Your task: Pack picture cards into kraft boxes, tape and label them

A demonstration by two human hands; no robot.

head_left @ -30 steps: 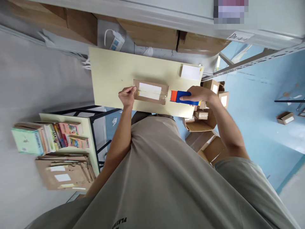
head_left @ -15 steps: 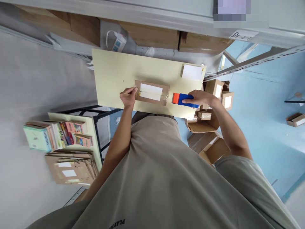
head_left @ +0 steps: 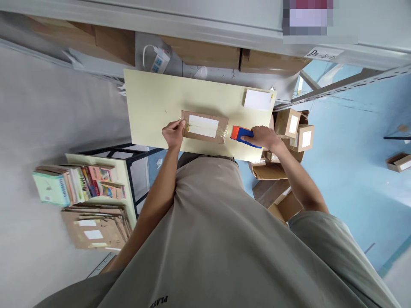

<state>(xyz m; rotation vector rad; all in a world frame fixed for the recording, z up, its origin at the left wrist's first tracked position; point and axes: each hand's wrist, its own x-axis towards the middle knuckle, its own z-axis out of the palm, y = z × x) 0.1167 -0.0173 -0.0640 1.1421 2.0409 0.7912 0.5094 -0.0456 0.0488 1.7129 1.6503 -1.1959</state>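
Observation:
On the pale yellow tabletop [head_left: 150, 94] lies a small cardboard box [head_left: 205, 137] with a white label [head_left: 203, 125] on top and clear tape across its right end. My left hand [head_left: 173, 133] touches the box's left end, thumb and fingers pinched together; whether they grip the cardboard edge or a bit of tape I cannot tell. Just right of the box, my right hand [head_left: 261, 137] is wrapped round a blue and orange tape dispenser [head_left: 240, 134]. The dispenser's orange head points left at the box, a small gap between them.
White papers [head_left: 257, 99] lie at the table's far right corner. Behind the table are a power strip [head_left: 160, 60] and large cartons [head_left: 205, 51] under a grey shelf beam. Small boxes [head_left: 287, 122] crowd the right side. Books [head_left: 73, 184] and flattened cardboard [head_left: 96, 229] sit at left.
My right hand has come left, its wrist closer to the table, and the tape dispenser has shifted slightly left with it. The left hand and the box hold nearly still.

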